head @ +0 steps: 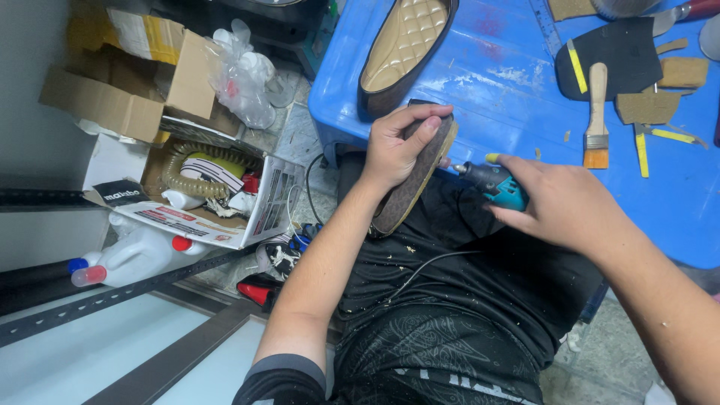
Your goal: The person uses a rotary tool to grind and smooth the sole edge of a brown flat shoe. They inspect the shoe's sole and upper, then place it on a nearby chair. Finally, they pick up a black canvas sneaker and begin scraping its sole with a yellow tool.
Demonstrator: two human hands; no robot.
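I see the left hand [396, 146] clamped around a shoe sole [414, 176], thumb on the near face and fingers curled over the top edge, holding it on edge above the lap, just off the near edge of the blue table [517, 97]. The right hand [564, 204] is wrapped tight around a teal rotary tool [495, 184], whose tip meets the sole's side.

On the floor to the left, 1 open box [217, 217] lies on its side with a coiled ribbed hose [196, 174], a white bottle and some red-capped bits inside. Behind it, 1 plain carton [127, 82] stands open; I cannot tell what it holds. A clear plastic bag [244, 71] sits beside it, and a white jug [139, 255] with a red cap lies below the box.

On the table I see a quilted insole in a brown shoe [405, 49], a brush [597, 116] and a black sole piece [619, 56]
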